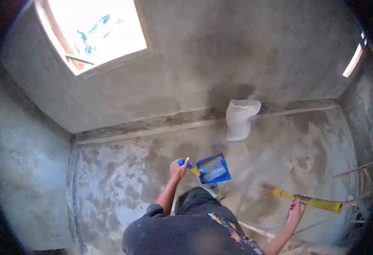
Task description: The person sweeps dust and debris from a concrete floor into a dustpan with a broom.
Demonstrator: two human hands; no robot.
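Note:
My left hand (178, 169) is closed around the handle of a blue dustpan (214, 168), which hangs tilted above the concrete floor with grey dust in it. My right hand (296, 211) grips a yellow-wrapped broom (312, 202); its straw bristles (268, 189) point left, just above the floor. Dust hazes the air around both. My dark shirt fills the bottom middle of the view.
A white sack (240, 119) stands open against the far wall. The floor (122, 178) is rough, patchy concrete. A bright window opening (95, 32) is at the upper left. Wooden sticks (358, 178) lean at the right edge, and a plank (254, 229) lies near my feet.

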